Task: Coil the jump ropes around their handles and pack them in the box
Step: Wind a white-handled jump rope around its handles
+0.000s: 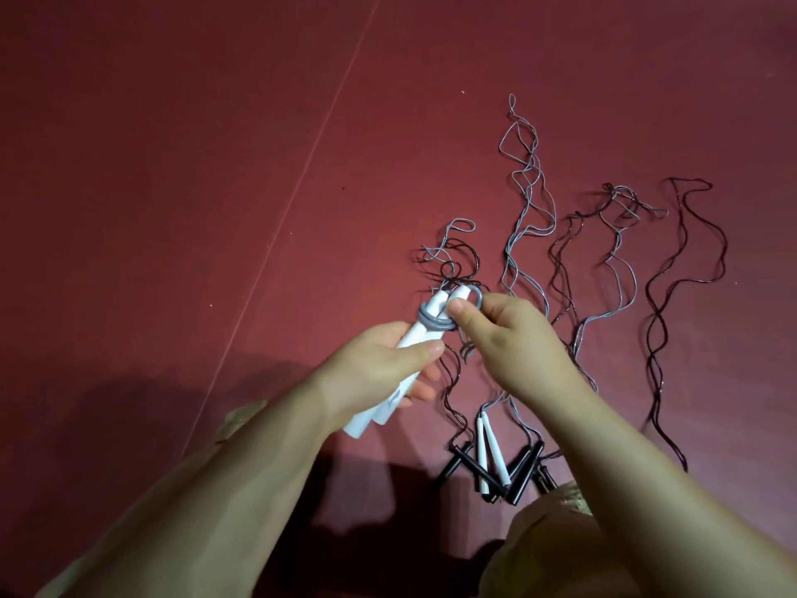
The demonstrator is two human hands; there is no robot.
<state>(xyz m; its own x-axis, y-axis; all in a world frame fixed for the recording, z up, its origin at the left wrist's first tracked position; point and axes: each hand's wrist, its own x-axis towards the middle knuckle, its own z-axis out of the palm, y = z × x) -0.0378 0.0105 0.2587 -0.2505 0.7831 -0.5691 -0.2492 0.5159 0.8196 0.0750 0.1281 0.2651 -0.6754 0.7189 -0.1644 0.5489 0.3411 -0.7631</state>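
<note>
Hands at centre frame, above a dark red floor (215, 166). The left hand (379, 364) is closed around a pair of white handles (125, 334), held side by side and tilted toward the upper right. Grey rope (133, 323) is wound in a few turns around the handles' upper ends. The right hand (513, 338) pinches a loop of that rope between thumb and fingers, just beside the handle tips. Loose grey ropes (524, 200) and dark ropes (690, 274) lie in wavy strands across the right half of the frame. Lower centre, a second white handle pair (491, 451) lies among black handles (468, 463). No box is in view.
</note>
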